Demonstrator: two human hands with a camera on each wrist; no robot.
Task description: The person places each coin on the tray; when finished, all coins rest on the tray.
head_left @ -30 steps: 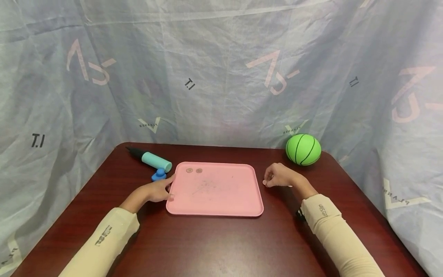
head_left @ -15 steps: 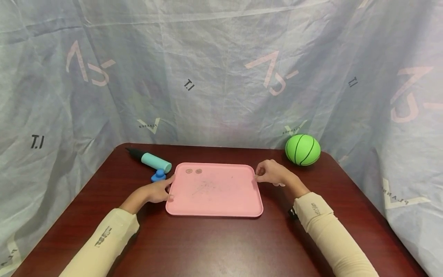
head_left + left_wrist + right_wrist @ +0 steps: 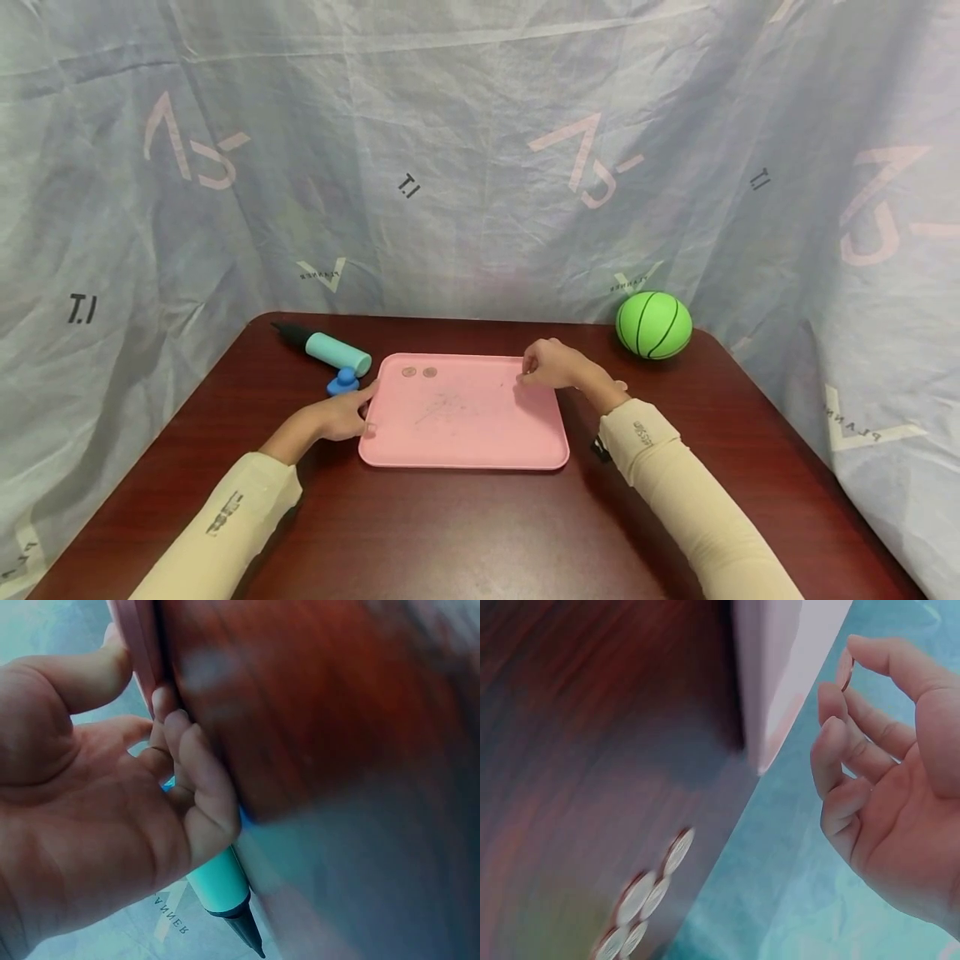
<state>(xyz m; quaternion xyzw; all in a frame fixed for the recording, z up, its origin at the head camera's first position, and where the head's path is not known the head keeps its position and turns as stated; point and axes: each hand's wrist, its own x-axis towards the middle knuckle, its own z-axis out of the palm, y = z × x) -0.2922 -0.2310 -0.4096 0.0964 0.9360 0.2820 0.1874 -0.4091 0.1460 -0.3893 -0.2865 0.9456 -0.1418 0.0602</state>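
My right hand (image 3: 555, 364) is over the right part of the pink tray (image 3: 465, 446). In the right wrist view, its thumb and fingertips pinch a coin (image 3: 845, 669) held on edge. Two coins, a left one (image 3: 408, 372) and a right one (image 3: 430, 372), lie flat at the tray's far left corner. At the tray's left side, my left hand (image 3: 342, 415) holds the rim, thumb on the inner face and fingers curled against the outside, as the left wrist view shows. The held coin is barely visible in the head view.
Several coins (image 3: 635, 898) lie on the dark wooden table (image 3: 450, 533) right of the tray, mostly hidden by my right arm in the head view. A blue rubber duck (image 3: 343, 381) and a turquoise pump (image 3: 337, 352) with a black end lie left. A green ball (image 3: 654, 325) sits back right.
My right hand has moved left with the coin, from beside the tray across its right rim to above its surface. The left hand and the tray have stayed in place.
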